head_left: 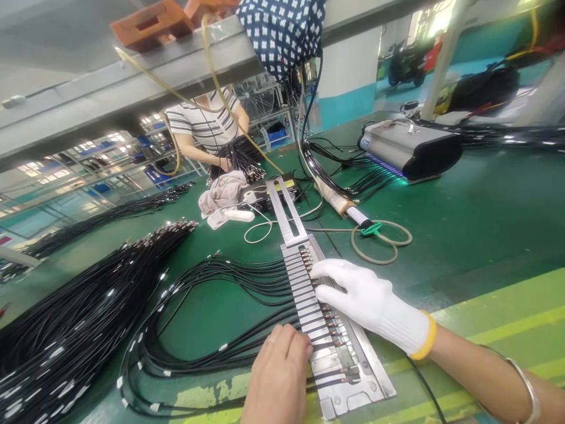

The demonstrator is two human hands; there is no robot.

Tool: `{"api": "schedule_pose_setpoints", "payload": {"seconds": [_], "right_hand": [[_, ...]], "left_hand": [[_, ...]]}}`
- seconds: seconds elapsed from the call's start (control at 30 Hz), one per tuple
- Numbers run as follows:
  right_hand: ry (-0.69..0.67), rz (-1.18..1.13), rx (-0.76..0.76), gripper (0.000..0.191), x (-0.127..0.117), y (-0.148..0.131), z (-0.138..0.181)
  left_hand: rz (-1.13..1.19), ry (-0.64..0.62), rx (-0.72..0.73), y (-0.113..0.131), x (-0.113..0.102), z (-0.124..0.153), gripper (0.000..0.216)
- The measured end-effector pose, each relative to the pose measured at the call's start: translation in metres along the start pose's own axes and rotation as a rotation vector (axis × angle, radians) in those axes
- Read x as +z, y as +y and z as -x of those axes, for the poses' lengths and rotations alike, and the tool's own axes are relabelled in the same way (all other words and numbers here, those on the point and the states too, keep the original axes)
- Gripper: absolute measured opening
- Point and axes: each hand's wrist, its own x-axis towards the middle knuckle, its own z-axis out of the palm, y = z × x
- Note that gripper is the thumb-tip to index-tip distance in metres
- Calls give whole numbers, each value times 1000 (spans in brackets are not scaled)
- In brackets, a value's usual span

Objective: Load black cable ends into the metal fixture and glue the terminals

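Metal fixture lies on the green counter, in the near middle, and its long axis runs obliquely from the near right to the far left. Its slotted end points away from us. Black cables come from the left and lie across it side by side, their tips pointing to the right. Our left hand, which is bare, rests at its left edge, over some cables; the fingers are bent, and we cannot tell whether they clamp anything. Its wrist is cut off below. Our right hand, in a white glove, has thumb and forefinger apart over the row of tips and covers a part of it; the other fingers are hidden from us. At the left, a thick cable bundle is cut off. On the far side, a beam hides the head of a co-worker.
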Motion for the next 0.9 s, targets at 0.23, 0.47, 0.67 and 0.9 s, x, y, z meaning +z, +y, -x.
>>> {"api": "schedule_pose_setpoints", "payload": {"seconds": [0.23,0.47,0.67,0.9], "right_hand": [[10,2,-16,29,-2,-1,3],[-102,152,-66,29,-13,-4,6],[-194,287,-187,41,-13,-4,10],[-181,394,-362,47,-2,8,15]], "left_hand": [[123,-66,-82,2,3,3,24],[344,-120,-194,2,5,5,22],[377,-112,-198,4,5,5,20],[278,-59,-149,9,12,6,26]]}}
